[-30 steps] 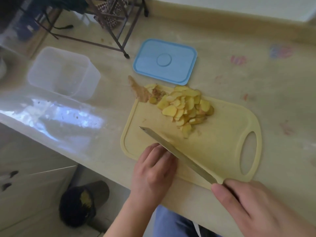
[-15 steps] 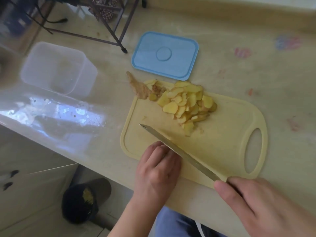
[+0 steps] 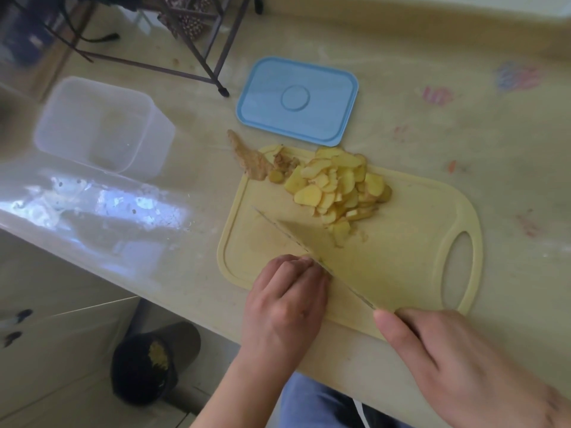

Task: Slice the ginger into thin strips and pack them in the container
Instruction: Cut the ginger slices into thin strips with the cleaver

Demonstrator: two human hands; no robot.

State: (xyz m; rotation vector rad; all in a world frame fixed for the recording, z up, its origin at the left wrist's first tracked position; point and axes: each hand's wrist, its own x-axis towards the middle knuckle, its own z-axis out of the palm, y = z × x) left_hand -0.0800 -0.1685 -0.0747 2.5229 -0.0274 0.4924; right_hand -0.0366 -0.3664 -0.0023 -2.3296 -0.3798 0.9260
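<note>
Hands: my right hand (image 3: 457,359) grips the knife (image 3: 312,257) by its handle; my left hand (image 3: 287,301) is curled on the cutting board (image 3: 411,273), fingertips against the blade, over something I can't make out.
Ginger: sliced ginger (image 3: 336,186) heaped at the board's far side, peel (image 3: 250,159) at its far left corner.
Container: clear container (image 3: 102,125) left of the board, nothing inside that I can see.
Lid: blue lid (image 3: 296,100) lies just beyond the board.
</note>
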